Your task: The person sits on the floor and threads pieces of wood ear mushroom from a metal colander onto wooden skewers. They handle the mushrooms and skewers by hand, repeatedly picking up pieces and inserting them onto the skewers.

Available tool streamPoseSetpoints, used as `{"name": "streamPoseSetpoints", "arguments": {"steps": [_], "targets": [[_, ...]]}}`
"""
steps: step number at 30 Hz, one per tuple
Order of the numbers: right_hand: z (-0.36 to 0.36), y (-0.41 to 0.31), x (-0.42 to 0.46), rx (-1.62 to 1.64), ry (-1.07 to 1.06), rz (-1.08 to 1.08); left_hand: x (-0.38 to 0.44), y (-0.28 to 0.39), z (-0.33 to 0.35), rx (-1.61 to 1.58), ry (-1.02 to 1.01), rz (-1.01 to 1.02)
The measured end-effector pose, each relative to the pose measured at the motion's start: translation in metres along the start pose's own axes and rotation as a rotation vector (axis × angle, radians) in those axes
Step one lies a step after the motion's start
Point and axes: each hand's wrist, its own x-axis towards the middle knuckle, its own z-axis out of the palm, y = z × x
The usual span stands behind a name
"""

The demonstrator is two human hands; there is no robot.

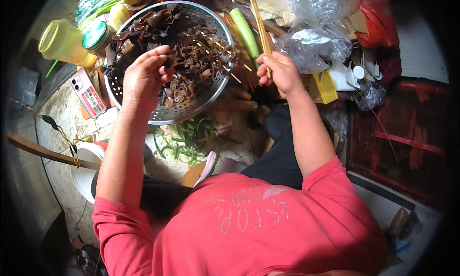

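Observation:
My left hand (pixel 143 73) is over the left part of a perforated metal colander (pixel 176 118), pinching a small dark piece of wood ear mushroom (pixel 170 59). My right hand (pixel 282 73), right of the colander, grips several thin bamboo skewers (pixel 259 21) that point away from me. Dark, wet wood ear mushrooms (pixel 143 28) are heaped in the colander's far left. Toward its right side, bunched wood ear (pixel 196 60) shows pale skewer tips sticking out. More loose bamboo skewers (pixel 235 35) lie beside the colander, partly hidden by it.
A peeled green stalk (pixel 244 31) lies beyond the skewers. Left of the colander are a phone (pixel 87 92), a green-lidded jar (pixel 96 37) and a yellow plastic jar (pixel 63 42). Green peelings (pixel 187 139) cover the floor below. Plastic bags (pixel 312 42) pile up at right.

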Motion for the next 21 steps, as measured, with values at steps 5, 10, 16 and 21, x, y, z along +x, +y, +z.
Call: {"name": "streamPoseSetpoints", "arguments": {"steps": [5, 10, 16, 21], "targets": [[0.025, -0.033, -0.031, 0.018, -0.264, -0.013, -0.01, -0.002, 0.011, 0.077, -0.143, 0.076], [0.063, -0.039, -0.041, -0.025, -0.629, 0.128, -0.018, -0.003, 0.025, -0.014, -0.399, 0.039], [0.078, -0.042, -0.032, -0.025, -0.643, 0.122, -0.009, -0.005, 0.01, -0.073, -0.258, 0.058], [0.079, -0.038, -0.021, 0.085, -0.528, 0.064, -0.006, 0.004, -0.002, -0.182, -0.158, 0.063]]}}
